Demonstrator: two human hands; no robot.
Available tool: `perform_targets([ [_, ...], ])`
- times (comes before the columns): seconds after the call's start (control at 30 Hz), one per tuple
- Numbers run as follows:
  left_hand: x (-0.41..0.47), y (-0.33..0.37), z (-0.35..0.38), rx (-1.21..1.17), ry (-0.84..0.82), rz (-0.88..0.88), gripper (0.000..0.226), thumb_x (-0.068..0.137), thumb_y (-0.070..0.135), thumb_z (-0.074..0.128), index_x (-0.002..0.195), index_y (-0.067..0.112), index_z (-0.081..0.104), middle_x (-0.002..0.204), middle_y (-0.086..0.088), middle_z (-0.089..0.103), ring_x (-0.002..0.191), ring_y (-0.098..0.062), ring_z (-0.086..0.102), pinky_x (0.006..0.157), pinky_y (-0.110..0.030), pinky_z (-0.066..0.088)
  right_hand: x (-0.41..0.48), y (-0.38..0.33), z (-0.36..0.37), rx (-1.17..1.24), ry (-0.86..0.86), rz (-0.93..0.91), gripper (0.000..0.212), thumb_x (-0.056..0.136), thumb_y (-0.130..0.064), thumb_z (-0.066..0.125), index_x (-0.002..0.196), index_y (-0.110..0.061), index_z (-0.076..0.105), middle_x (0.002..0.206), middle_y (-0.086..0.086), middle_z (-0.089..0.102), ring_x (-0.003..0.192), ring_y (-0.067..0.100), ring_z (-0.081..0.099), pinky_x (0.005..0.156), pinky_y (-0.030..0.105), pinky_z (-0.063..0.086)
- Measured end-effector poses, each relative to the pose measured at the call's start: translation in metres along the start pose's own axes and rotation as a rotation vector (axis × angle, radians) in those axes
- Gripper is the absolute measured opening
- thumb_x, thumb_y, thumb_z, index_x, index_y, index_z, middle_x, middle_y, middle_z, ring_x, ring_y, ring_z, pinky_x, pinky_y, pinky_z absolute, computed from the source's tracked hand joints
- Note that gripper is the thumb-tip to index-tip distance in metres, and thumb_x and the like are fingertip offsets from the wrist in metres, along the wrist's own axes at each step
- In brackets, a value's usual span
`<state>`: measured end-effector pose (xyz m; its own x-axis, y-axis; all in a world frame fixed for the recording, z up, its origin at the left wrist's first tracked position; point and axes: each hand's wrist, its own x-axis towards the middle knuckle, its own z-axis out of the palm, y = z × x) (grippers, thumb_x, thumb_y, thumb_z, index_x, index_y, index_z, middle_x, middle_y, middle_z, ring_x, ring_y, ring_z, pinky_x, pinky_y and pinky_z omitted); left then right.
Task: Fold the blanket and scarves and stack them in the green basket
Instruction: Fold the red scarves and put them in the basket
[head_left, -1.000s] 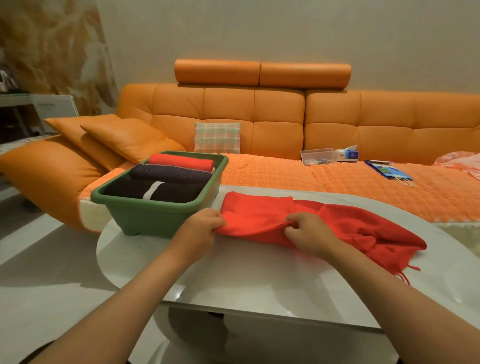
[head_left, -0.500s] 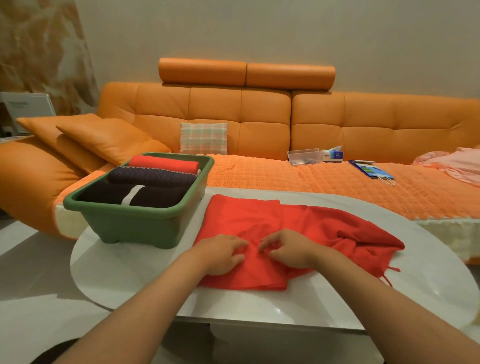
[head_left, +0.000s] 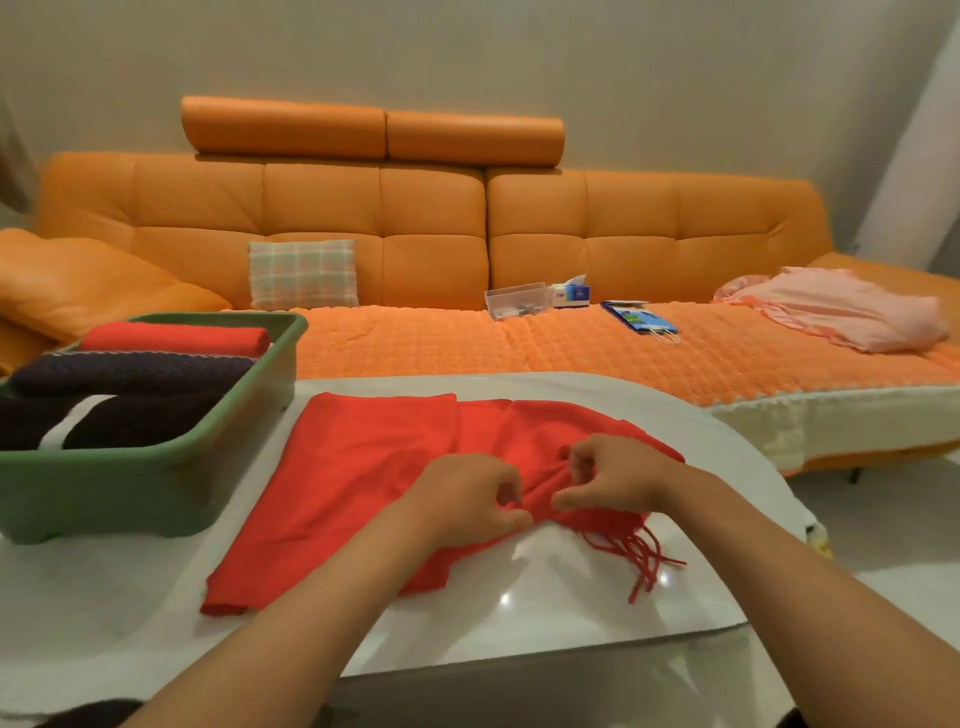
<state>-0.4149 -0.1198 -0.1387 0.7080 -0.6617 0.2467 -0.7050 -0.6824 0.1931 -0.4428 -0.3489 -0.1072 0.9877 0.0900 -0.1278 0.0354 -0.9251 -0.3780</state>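
Two hands pinch bunched red scarf (head_left: 363, 467) near its fringed right end: left hand (head_left: 467, 499) beside right hand (head_left: 618, 475), on the white table (head_left: 545, 618); green basket (head_left: 130, 493) far left.

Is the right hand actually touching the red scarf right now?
Touching. The head view shows the right hand pinching bunched fabric of the red scarf near its fringed end, with no gap between fingers and cloth.
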Motion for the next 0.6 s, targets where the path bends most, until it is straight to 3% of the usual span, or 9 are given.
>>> perform_targets([
  [0.07, 0.007, 0.007, 0.010, 0.055, -0.017, 0.024, 0.032, 0.075, 0.053, 0.064, 0.099, 0.031, 0.065, 0.098, 0.010, 0.068, 0.092, -0.012, 0.062, 0.075, -0.030, 0.047, -0.004, 0.013, 0.004, -0.116, -0.085, 0.010, 0.040, 0.060, -0.058, 0.077, 0.082, -0.032, 0.056, 0.098, -0.012, 0.062, 0.084, 0.011, 0.060, 0.075, 0.035, 0.055],
  [0.1, 0.010, 0.008, 0.013, 0.074, -0.031, 0.030, 0.030, 0.076, 0.047, 0.065, 0.100, 0.030, 0.065, 0.099, 0.008, 0.069, 0.093, -0.016, 0.062, 0.075, -0.030, 0.047, -0.004, 0.020, 0.007, -0.146, -0.073, 0.013, 0.033, 0.064, -0.048, 0.077, 0.083, -0.035, 0.054, 0.105, -0.011, 0.060, 0.089, 0.013, 0.059, 0.077, 0.033, 0.054],
  [0.13, 0.014, 0.009, 0.015, 0.073, -0.047, 0.027, 0.027, 0.078, 0.039, 0.064, 0.103, 0.029, 0.066, 0.101, 0.006, 0.069, 0.096, -0.019, 0.062, 0.076, -0.030, 0.046, -0.004, 0.026, 0.008, -0.155, -0.031, 0.019, 0.024, 0.071, -0.032, 0.074, 0.082, -0.035, 0.053, 0.107, -0.010, 0.060, 0.092, 0.015, 0.060, 0.077, 0.031, 0.053],
  [0.23, 0.023, 0.009, 0.015, 0.002, -0.064, -0.021, 0.023, 0.088, 0.021, 0.059, 0.108, 0.025, 0.069, 0.110, 0.000, 0.069, 0.105, -0.024, 0.061, 0.084, -0.033, 0.047, -0.006, 0.042, 0.001, -0.203, 0.124, 0.016, 0.038, 0.073, 0.001, 0.057, 0.084, -0.035, 0.062, 0.098, -0.005, 0.064, 0.092, 0.021, 0.060, 0.072, 0.028, 0.047],
  [0.33, 0.028, 0.004, 0.004, -0.104, 0.045, -0.099, 0.025, 0.095, 0.015, 0.053, 0.111, 0.020, 0.072, 0.111, 0.000, 0.070, 0.104, -0.020, 0.062, 0.089, -0.032, 0.046, -0.011, 0.054, -0.021, -0.329, 0.348, 0.032, 0.034, 0.072, 0.001, 0.056, 0.066, -0.032, 0.061, 0.092, -0.003, 0.064, 0.091, 0.025, 0.059, 0.070, 0.028, 0.036],
  [0.4, 0.026, 0.006, -0.007, -0.241, 0.053, -0.161, 0.024, 0.096, 0.013, 0.053, 0.107, 0.022, 0.073, 0.097, 0.008, 0.070, 0.089, -0.008, 0.059, 0.081, -0.024, 0.042, -0.015, 0.063, -0.031, -0.553, 0.473, 0.071, 0.028, 0.081, -0.006, 0.054, 0.075, -0.029, 0.069, 0.096, -0.003, 0.066, 0.099, 0.026, 0.054, 0.079, 0.033, 0.036],
  [0.5, 0.020, 0.016, -0.017, -0.423, -0.223, -0.146, 0.026, 0.091, 0.009, 0.057, 0.093, 0.029, 0.074, 0.069, 0.021, 0.064, 0.063, 0.006, 0.054, 0.068, -0.015, 0.040, -0.020, 0.072, -0.034, -0.811, 0.260, 0.249, 0.029, 0.091, -0.014, 0.043, 0.103, -0.022, 0.068, 0.110, -0.002, 0.067, 0.118, 0.026, 0.048, 0.105, 0.048, 0.029],
  [0.6, 0.015, 0.034, -0.016, -0.375, -0.534, -0.105, 0.026, 0.085, 0.009, 0.059, 0.093, 0.024, 0.079, 0.065, 0.027, 0.064, 0.060, 0.009, 0.055, 0.063, -0.008, 0.040, -0.022, 0.069, -0.028, -0.750, 0.147, 0.323, 0.031, 0.090, -0.017, 0.040, 0.111, -0.020, 0.062, 0.116, 0.000, 0.064, 0.127, 0.027, 0.043, 0.113, 0.057, 0.018],
])
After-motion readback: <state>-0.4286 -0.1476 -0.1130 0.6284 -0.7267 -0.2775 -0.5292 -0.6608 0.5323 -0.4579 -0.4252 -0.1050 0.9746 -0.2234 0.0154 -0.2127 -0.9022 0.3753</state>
